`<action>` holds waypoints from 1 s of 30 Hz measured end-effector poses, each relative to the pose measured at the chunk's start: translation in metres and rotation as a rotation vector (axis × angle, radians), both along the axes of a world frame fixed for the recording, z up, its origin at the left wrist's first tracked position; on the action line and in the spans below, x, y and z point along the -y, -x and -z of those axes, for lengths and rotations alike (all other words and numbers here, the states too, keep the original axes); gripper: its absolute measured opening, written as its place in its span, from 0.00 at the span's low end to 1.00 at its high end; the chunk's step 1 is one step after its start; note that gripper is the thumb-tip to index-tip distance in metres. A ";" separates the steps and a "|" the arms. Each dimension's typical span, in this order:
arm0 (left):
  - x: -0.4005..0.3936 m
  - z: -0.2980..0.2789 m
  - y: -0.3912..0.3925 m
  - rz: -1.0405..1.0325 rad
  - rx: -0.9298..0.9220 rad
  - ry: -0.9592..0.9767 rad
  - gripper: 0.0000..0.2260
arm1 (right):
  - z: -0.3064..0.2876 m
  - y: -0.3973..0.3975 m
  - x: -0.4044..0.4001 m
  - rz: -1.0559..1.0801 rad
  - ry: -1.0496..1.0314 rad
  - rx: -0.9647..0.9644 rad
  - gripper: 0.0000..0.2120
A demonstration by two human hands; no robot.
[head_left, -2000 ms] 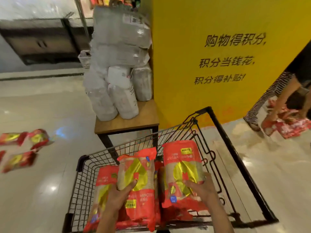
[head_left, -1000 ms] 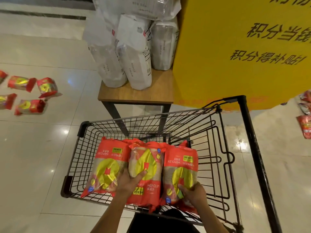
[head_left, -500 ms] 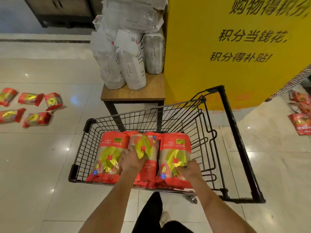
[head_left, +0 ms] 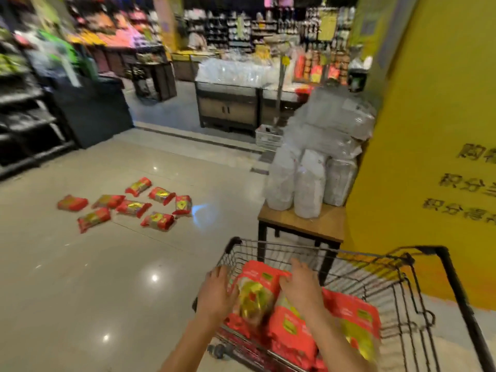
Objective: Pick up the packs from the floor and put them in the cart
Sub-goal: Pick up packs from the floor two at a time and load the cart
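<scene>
— Both hands hover over the load: our left hand (head_left: 218,292) has its fingers spread and fairly straight, laid against the 9 o'clock side of the upright pack (head_left: 255,294), so its grip looks released. How about the right?

— Our right hand (head_left: 300,287) lies flat on top of the packs in the cart (head_left: 316,326), fingers stretched toward 12 o'clock, curled round nothing. The picture is blurred, so we cannot tell how firmly either hand presses.

— Where do the packs stand?

— Several red and gold ones fill the black wire cart (head_left: 418,299) at 5 o'clock of the view, some upright, some leaning toward 3 o'clock. Eight more packs on the floor (head_left: 128,206) lie scattered at 10 o'clock of the cart, well apart from it, on the glossy pale floor (head_left: 80,277).

— And around us?

— At 12 o'clock of the cart we see a small wooden tabletop (head_left: 300,220) on dark legs, carrying stacked white sacks (head_left: 311,167). A yellow wall (head_left: 429,130) with dark lettering stands at 3 o'clock, just beside the tabletop. Farther off, at 11 and 12 o'clock, we make out store shelves (head_left: 26,111) and a display counter (head_left: 230,103), too blurred for us to name the goods.
</scene>
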State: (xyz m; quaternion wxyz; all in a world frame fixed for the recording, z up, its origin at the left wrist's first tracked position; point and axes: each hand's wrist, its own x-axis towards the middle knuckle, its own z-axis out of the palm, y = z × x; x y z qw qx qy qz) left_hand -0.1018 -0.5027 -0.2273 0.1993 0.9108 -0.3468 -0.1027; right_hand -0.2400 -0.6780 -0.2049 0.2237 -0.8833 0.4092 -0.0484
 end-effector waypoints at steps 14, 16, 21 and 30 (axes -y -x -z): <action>-0.277 -0.037 -0.256 -0.305 0.236 0.052 0.24 | -0.023 -0.333 -0.231 -0.404 0.037 0.138 0.23; -0.309 -0.042 -0.288 -0.346 0.251 0.039 0.24 | -0.026 -0.373 -0.261 -0.457 0.051 0.135 0.23; -0.339 -0.035 -0.369 -0.414 0.196 0.034 0.25 | -0.021 -0.467 -0.292 -0.541 0.093 0.074 0.23; -0.299 -0.008 -0.535 -0.339 0.114 -0.025 0.26 | 0.019 -0.648 -0.273 -0.509 0.003 -0.005 0.23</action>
